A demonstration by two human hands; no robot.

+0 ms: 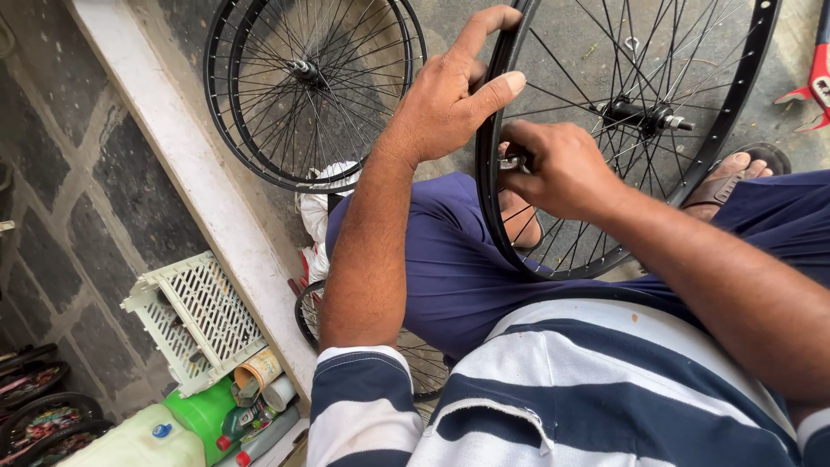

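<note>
The left hand (450,95) is gripping the rim of the upright wheel (743,95) standing over the lap; the right hand (562,169), just below, is clenching a small metal tool (512,161) against the rim's inner side.

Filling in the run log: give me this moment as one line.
left hand: grips wheel rim | right hand: holds small metal tool at rim | wheel: upright over lap

Green bottles (207,413), labelled tube (258,370) bottom left, under white crate (194,316).
</note>
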